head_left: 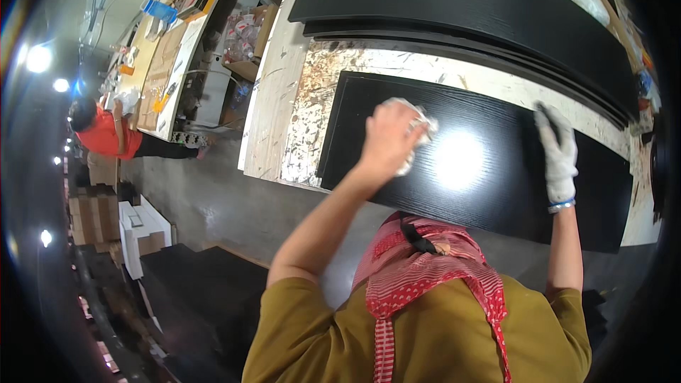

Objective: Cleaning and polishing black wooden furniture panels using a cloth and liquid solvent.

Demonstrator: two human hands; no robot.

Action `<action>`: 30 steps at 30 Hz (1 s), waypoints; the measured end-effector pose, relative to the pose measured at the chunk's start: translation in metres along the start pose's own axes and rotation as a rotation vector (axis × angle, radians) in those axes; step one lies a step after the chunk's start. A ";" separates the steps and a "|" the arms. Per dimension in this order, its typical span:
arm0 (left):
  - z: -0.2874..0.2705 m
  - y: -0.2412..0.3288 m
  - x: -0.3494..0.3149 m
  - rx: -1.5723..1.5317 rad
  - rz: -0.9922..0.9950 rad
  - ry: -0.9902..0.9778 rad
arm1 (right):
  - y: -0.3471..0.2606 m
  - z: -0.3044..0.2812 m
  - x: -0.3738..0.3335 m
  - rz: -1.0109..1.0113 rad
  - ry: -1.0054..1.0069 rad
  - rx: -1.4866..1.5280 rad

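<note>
A: Nearest the camera?
B: Mustard shirt, red-and-white scarf [425, 269] at the neck. Both arms reach out over the black panel [489, 184].
A: Left hand [389, 138]?
B: Bare, fist closed around a white rag [420, 128], pressed on the panel's upper left area (rag mostly under the fingers, bunched).
A: Right hand [557, 152]?
B: White glove, fingers spread flat on the panel right of the glare spot. Holding nothing.
A: Panel location?
B: Flat on a paint-stained workbench [312, 99]. Beyond it, a stack of black boards [454, 0]. Far left, a person in an orange shirt [103, 131] at another table.
</note>
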State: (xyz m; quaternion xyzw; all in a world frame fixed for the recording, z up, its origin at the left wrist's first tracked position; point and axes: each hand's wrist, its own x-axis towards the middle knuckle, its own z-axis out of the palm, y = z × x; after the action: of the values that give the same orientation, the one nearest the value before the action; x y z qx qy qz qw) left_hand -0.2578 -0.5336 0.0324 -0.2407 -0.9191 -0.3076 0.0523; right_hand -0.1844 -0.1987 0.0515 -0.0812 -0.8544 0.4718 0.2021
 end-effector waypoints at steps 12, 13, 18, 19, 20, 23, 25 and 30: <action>0.031 0.003 -0.016 0.104 -0.014 0.132 | -0.143 0.269 0.097 -0.670 -0.786 -0.388; 0.031 0.003 -0.017 0.091 -0.013 0.133 | -0.144 0.277 0.098 -0.727 -0.806 -0.389; 0.028 0.002 -0.016 0.045 0.000 0.141 | -0.146 0.289 0.113 -0.762 -0.694 -0.558; 0.028 0.001 -0.017 0.044 -0.004 0.142 | -0.150 0.288 0.112 -0.711 -0.752 -0.507; 0.029 0.001 -0.018 0.032 -0.006 0.141 | -0.152 0.287 0.109 -0.658 -0.806 -0.454; 0.022 0.004 -0.016 0.000 0.000 0.101 | -0.136 0.286 0.104 -0.673 -0.812 -0.447; 0.017 0.003 -0.017 -0.013 0.006 0.061 | -0.128 0.272 0.105 -0.667 -0.668 -0.443; -0.016 -0.060 -0.010 -0.234 0.142 -0.011 | -0.108 0.188 0.072 -0.309 -0.446 0.019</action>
State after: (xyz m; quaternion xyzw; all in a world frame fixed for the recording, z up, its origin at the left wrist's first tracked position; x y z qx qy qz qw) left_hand -0.2784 -0.5894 0.0105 -0.3113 -0.8579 -0.4068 0.0406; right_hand -0.3237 -0.3786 0.0726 0.1580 -0.8756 0.4496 0.0791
